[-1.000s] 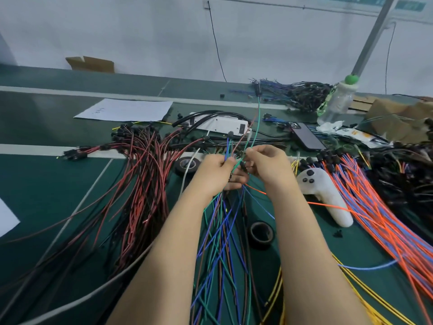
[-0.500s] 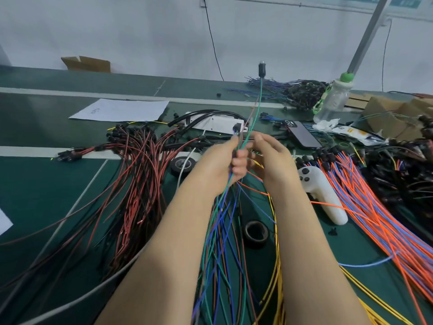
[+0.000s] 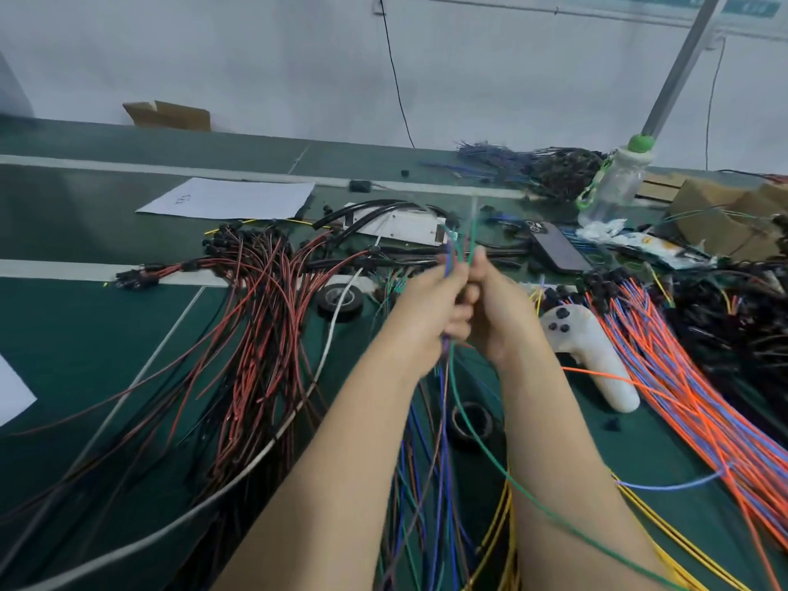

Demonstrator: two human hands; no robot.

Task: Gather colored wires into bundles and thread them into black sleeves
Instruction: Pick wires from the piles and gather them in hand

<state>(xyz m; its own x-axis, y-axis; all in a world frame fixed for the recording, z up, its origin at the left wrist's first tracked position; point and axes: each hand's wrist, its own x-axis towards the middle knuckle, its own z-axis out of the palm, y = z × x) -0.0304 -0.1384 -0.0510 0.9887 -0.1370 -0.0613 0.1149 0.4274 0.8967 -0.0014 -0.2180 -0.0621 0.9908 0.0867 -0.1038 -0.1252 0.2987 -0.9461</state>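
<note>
The left hand [image 3: 420,309] grips a bundle of colored wires [image 3: 451,249], fingers curled round it. The right hand [image 3: 501,313] presses against the left with its thumb up and pinches a single green wire [image 3: 509,477] beside the bundle. The hands are blurred, so I cannot tell the finer finger positions. The bundle sits in the middle of the scene. Its short green, blue and purple tips stick up above the fists, and its tails hang down between the forearms toward the near edge.

The work looks to be in the gathering stage, with one more wire being added to the bundle. No sleeve shows on this bundle, so threading is still to do. Curved black tubes [image 3: 366,210], possibly the sleeves, lie just beyond the hands.

There are:
- Two hands, one held bundle and one separate green wire.
- Three large loose heaps: red-and-black wires [image 3: 256,317] on the left, orange-and-blue wires [image 3: 682,377] on the right, and yellow wires [image 3: 496,539] near.
- Two tape rolls, one [image 3: 341,298] left of the hands and one [image 3: 471,420] nearer.
- One white controller [image 3: 592,351], one phone [image 3: 558,249] and one bottle [image 3: 614,183].
</note>
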